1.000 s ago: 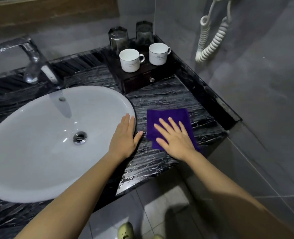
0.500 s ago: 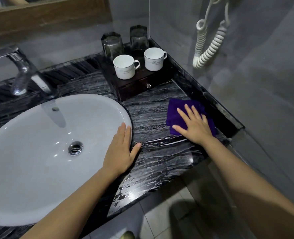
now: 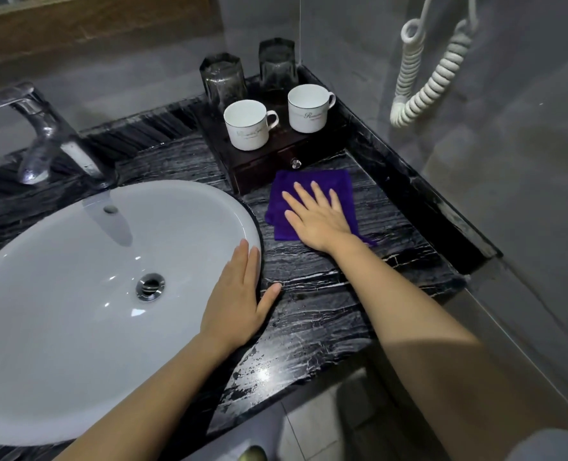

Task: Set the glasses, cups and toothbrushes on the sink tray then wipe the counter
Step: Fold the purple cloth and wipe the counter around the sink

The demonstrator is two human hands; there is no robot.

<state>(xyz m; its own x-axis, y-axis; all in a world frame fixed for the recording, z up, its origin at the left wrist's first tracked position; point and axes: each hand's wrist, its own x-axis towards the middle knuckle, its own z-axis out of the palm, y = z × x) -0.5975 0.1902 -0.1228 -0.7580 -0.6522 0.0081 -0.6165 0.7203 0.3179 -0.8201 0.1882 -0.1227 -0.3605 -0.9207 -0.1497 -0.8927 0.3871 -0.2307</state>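
Now wiping: right hand (image 3: 321, 219) flat, fingers spread, pressing purple cloth (image 3: 312, 201) on the counter (image 3: 309, 294) just before the tray (image 3: 259, 161). Left hand (image 3: 237, 301) open, braced on sink rim (image 3: 254, 227). Risk — a forward stroke jolts tray, tipping cups (image 3: 247, 124) or glasses (image 3: 222, 78). Toothbrushes — none visible, possibly hidden.

Bathroom, likely hotel: basin (image 3: 76, 311), tap (image 3: 43, 134) (logo cups (image 3: 247, 126)).

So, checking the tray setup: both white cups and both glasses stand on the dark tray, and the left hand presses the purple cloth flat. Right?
Not quite: in the head view the right hand presses the purple cloth; the left hand rests on the sink rim. The rest is right.
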